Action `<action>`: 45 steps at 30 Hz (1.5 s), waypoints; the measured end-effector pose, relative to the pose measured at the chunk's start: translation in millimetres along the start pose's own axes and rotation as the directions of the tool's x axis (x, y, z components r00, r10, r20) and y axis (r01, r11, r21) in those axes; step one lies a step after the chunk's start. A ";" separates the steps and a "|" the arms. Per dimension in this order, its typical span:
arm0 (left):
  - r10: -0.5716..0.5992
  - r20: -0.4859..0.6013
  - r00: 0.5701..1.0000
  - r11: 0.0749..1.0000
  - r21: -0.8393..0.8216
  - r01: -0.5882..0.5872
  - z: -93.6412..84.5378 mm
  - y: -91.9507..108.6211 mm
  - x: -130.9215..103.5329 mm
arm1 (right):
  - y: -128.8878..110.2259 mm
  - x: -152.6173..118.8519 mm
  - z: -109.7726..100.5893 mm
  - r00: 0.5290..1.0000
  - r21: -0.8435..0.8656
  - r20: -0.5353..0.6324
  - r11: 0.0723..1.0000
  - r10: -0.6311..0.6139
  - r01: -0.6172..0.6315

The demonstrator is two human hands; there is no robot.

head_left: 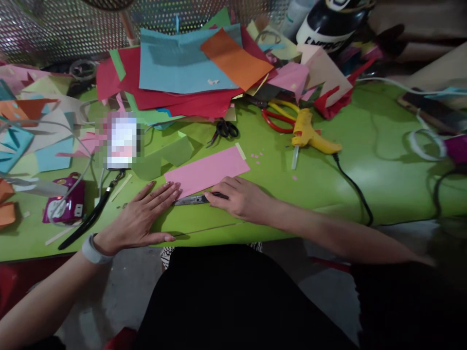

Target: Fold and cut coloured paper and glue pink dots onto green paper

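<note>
A pink paper strip (207, 169) lies at a slant on the green table, with a pale edge at its right end. My left hand (144, 216) rests flat, fingers stretched out and fingertips on the strip's lower left corner. My right hand (241, 197) is closed around the black handle of a pair of scissors (189, 200). Their metal blades lie just below the strip and point left towards my left fingertips. The right fingers partly hide the handle. A folded green paper (164, 155) stands just behind the strip.
Small black scissors (226, 130), a yellow glue gun (312, 133) with a black cord and red-yellow handled pliers (279, 119) lie behind. A blurred phone (123, 143) and purple device (67, 199) are left. Stacked coloured papers (171, 63) and a dark bottle (330, 26) stand farther back.
</note>
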State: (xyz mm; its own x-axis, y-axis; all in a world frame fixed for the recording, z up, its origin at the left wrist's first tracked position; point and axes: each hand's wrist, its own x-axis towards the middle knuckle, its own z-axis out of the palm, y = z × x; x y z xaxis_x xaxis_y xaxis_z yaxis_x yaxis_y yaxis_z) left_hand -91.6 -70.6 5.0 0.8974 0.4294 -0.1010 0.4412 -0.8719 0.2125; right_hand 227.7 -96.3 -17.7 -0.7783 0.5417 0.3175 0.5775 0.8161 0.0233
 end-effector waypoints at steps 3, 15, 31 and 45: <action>-0.003 0.010 1.000 1.000 0.012 0.003 -0.4 -2.7 -1.3 | -0.5 -4.4 -1.0 1.000 0.007 -0.026 1.000 -0.006 0.006; -0.055 -0.289 0.956 0.992 0.089 0.084 -14.1 2.1 13.6 | 30.8 -80.9 -42.8 0.952 0.027 -0.146 0.963 0.270 -0.269; -0.099 -0.399 0.911 0.994 0.001 0.109 -16.1 -18.8 20.7 | 135.2 -216.2 -46.4 0.509 -0.164 -0.455 0.493 0.731 -0.855; -0.012 -0.523 0.852 0.999 0.033 0.035 -47.8 -3.2 38.9 | 51.8 -24.8 -28.6 0.940 0.309 0.083 0.888 0.330 -0.339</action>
State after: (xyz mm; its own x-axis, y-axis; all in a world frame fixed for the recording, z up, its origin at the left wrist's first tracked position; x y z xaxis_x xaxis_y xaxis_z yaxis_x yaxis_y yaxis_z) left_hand -58.2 -39.9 46.8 0.7578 0.4998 0.4194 0.4720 -0.8638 0.1763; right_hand 284.0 -73.2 2.8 -0.5614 0.7956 0.2277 0.7008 0.6034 -0.3804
